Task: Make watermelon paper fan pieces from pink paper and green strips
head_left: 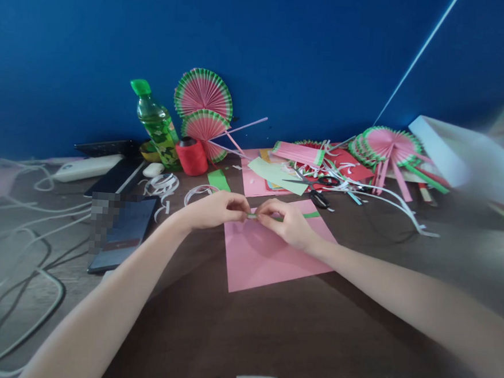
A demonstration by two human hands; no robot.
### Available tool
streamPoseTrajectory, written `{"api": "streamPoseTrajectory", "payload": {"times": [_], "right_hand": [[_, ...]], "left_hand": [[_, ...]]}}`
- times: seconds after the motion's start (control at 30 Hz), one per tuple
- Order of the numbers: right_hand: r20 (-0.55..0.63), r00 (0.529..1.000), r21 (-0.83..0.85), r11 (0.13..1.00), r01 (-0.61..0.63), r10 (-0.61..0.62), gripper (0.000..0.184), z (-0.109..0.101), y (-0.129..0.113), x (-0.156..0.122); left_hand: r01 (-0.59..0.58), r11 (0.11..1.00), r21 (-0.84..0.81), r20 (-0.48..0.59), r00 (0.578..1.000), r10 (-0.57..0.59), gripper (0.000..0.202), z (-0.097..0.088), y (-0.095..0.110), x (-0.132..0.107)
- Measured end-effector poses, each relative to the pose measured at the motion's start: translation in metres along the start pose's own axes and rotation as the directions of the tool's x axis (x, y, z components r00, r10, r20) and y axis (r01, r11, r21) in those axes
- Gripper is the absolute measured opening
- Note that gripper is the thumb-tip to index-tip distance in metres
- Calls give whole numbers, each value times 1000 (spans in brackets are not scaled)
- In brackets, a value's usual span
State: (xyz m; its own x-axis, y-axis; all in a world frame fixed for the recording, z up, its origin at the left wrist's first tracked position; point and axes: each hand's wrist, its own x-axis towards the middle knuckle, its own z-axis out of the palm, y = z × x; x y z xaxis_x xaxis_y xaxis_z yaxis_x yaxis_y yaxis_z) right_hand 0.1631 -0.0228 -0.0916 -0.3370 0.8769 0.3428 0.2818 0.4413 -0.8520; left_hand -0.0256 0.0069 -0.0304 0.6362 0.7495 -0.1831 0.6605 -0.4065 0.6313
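Note:
A sheet of pink paper [268,256] lies on the dark table in front of me, with a green strip [312,214] along its far edge. My left hand [221,211] is closed in a pinch at the far left corner of the sheet. Close beside it, my right hand [287,221] pinches the same far edge, thumb and fingertips together. Between the two sets of fingertips a short pale-green bit of the edge shows. The rest of that edge is hidden behind my right hand.
Behind the sheet lie scissors [319,183], a pale green paper [276,174] and white strips. Pink-and-green paper fans [204,96] lean on the blue wall beside a green bottle [155,119] and red thread spool [192,157]. A tablet [123,237] and cables [58,279] lie left.

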Motion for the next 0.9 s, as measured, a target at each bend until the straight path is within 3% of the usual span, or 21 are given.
{"api": "streamPoseTrajectory", "payload": {"times": [0.53,0.7,0.9], "right_hand": [[5,999,-51,998,44,-44,10,1,1,0],[24,998,-60,996,65,-64,11,1,-1,-2],[-7,999,-79,996,43,-43,10,1,-1,-1]], "left_hand": [[1,998,60,-111,994,5,18,11,1,4],[-20,998,60,-46,999,23,15,9,5,2],[32,995,91,20,999,-34,18,5,4,1]]}}
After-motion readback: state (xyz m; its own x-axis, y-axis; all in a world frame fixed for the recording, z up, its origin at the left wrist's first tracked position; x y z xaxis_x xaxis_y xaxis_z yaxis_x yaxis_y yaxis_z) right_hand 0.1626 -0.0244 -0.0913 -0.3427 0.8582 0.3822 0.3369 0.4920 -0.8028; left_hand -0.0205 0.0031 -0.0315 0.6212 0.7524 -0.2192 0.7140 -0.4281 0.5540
